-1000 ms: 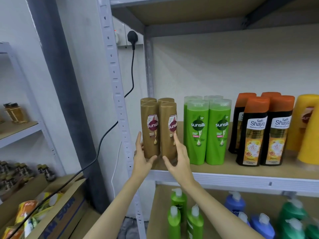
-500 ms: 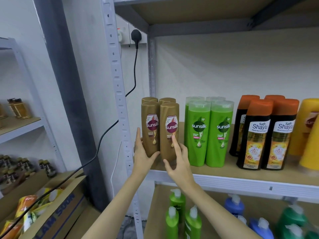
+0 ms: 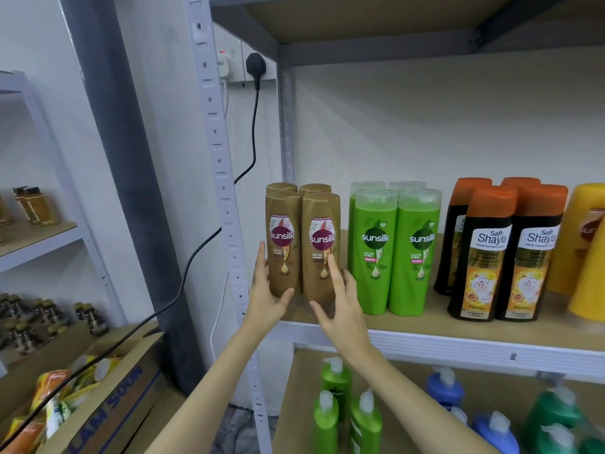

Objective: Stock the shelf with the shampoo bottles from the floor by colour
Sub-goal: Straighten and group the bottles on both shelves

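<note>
Several brown Sunsilk shampoo bottles (image 3: 284, 221) stand in a tight block at the left end of the middle shelf (image 3: 458, 340). My left hand (image 3: 266, 301) cups the front left brown bottle, fingers along its left side and thumb under its front. My right hand (image 3: 342, 306) is spread in front of the front right brown bottle (image 3: 322, 217), its index finger resting on the label. To the right stand green Sunsilk bottles (image 3: 375, 244), black bottles with orange caps (image 3: 484, 253) and yellow bottles (image 3: 586, 250), each colour grouped together.
A grey shelf post (image 3: 222, 178) rises just left of my left hand, with a black cable (image 3: 252, 136) hanging from a wall plug. Green (image 3: 337, 385) and blue pump bottles (image 3: 445, 388) fill the lower shelf. A cardboard box (image 3: 108, 407) of packets sits lower left.
My right hand has slid from the right side of the brown bottles onto the front of the right one. My left hand stays on the left bottle.
</note>
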{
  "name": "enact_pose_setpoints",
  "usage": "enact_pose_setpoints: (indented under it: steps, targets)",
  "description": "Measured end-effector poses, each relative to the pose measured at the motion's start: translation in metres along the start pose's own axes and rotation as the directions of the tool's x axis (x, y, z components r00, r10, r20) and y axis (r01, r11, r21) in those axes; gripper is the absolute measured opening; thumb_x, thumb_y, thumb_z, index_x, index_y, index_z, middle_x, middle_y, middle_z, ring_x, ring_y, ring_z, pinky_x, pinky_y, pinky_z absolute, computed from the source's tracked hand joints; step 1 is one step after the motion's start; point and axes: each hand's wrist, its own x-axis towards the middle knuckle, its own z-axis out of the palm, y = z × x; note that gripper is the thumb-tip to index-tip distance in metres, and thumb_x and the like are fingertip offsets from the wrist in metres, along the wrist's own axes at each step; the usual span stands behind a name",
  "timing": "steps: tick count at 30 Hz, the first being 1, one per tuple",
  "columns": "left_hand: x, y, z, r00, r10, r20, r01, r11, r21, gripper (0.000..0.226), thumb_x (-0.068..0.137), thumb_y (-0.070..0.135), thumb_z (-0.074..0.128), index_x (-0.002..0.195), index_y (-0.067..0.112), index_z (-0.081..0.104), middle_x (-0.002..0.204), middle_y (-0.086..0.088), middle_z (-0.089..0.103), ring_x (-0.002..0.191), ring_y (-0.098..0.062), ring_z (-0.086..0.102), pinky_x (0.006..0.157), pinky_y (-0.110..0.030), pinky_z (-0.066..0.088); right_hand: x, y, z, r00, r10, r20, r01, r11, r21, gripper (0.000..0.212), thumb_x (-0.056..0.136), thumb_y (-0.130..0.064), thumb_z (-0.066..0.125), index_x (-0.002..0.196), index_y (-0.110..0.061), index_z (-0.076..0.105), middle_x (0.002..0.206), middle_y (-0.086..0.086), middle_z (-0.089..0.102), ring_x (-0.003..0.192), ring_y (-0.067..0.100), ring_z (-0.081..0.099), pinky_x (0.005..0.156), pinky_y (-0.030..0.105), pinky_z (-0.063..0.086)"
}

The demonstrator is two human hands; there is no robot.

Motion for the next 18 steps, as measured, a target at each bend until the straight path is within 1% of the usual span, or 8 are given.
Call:
enact_pose_setpoints:
  steps: [3,5,7,11,12,14,16,18]
  targets:
    - [-0.0005,-0.0018,0.0029,0.999,0.008,-0.04,-0.005,0.997,0.073,0.112,0.064,0.025,0.079,0.137,0.055,-0.001,0.14,0.006,0.035,0.129,-0.019,0.039,0.101,-0.052,0.043,0.0028,0.0021,-0.002,0.999,-0.017,0.028,0.017,1.0,-0.013,0.097,0.086,-0.023,0.063,0.134,-0.062,-0.013,0.14,0.004,0.033,0.121,0.019,0.046,0.093,0.031,0.048]
    - [-0.0003,-0.0013,0.0057,0.998,0.012,-0.06,-0.003,0.989,0.149,0.118,0.063,0.021,0.082,0.133,0.06,-0.005,0.144,0.004,0.031,0.131,-0.019,0.035,0.104,-0.053,0.038,0.0032,0.0024,-0.0012,1.0,-0.014,0.02,0.015,0.999,-0.032,0.1,0.086,-0.022,0.064,0.131,-0.064,-0.014,0.131,0.003,0.038,0.104,0.021,0.054,0.082,0.027,0.048]
    - [0.0002,-0.0022,0.0071,0.998,0.013,-0.064,-0.003,0.987,0.162,0.119,0.065,0.014,0.081,0.129,0.064,-0.007,0.145,0.003,0.032,0.131,-0.018,0.035,0.105,-0.052,0.037,0.0034,0.0015,0.0006,1.0,-0.008,-0.004,0.008,0.999,-0.051,0.102,0.084,-0.022,0.065,0.13,-0.065,-0.015,0.126,0.004,0.039,0.092,0.024,0.057,0.074,0.025,0.047]
    - [0.0004,-0.0054,0.0035,0.999,-0.015,-0.035,0.019,0.993,0.114,0.121,0.07,0.007,0.077,0.129,0.065,-0.011,0.147,0.0,0.03,0.133,-0.02,0.036,0.102,-0.054,0.041,0.0024,-0.0005,0.004,1.0,0.004,-0.03,-0.007,0.994,-0.107,0.104,0.085,-0.025,0.065,0.127,-0.066,-0.021,0.13,0.01,0.039,0.092,0.028,0.059,0.073,0.035,0.054]
    - [0.0008,-0.0064,0.0017,1.0,-0.016,-0.023,0.019,0.994,0.11,0.121,0.07,0.006,0.076,0.13,0.064,-0.012,0.148,0.001,0.028,0.134,-0.02,0.035,0.101,-0.054,0.041,0.002,-0.0008,0.0041,0.999,0.004,-0.033,-0.008,0.994,-0.113,0.104,0.085,-0.025,0.065,0.126,-0.066,-0.021,0.13,0.01,0.04,0.09,0.029,0.06,0.072,0.036,0.054]
    - [0.0002,-0.0081,-0.0008,1.0,-0.006,0.005,0.005,0.993,0.121,0.12,0.072,0.005,0.074,0.13,0.063,-0.013,0.148,0.012,0.021,0.136,-0.018,0.031,0.101,-0.054,0.041,0.0024,-0.0004,0.0041,0.999,0.012,-0.033,-0.016,0.993,-0.116,0.105,0.084,-0.026,0.066,0.126,-0.066,-0.021,0.13,0.01,0.04,0.088,0.03,0.06,0.07,0.037,0.054]
    - [-0.0006,-0.008,-0.0015,1.0,-0.007,0.024,0.004,0.992,0.123,0.116,0.074,0.006,0.072,0.131,0.062,-0.012,0.139,0.023,0.019,0.135,-0.014,0.029,0.1,-0.055,0.041,0.0036,-0.0003,0.0048,0.999,0.015,-0.035,-0.019,0.993,-0.12,0.106,0.083,-0.027,0.068,0.127,-0.066,-0.02,0.128,0.011,0.041,0.085,0.03,0.06,0.068,0.037,0.054]
    - [-0.0015,-0.0075,-0.0005,1.0,-0.011,0.028,0.007,0.992,0.127,0.114,0.076,0.005,0.071,0.132,0.06,-0.012,0.133,0.024,0.018,0.132,-0.01,0.029,0.1,-0.054,0.042,0.005,-0.0012,0.006,0.999,0.007,-0.042,-0.012,0.992,-0.123,0.107,0.081,-0.026,0.069,0.129,-0.065,-0.018,0.126,0.012,0.042,0.083,0.03,0.06,0.067,0.037,0.054]
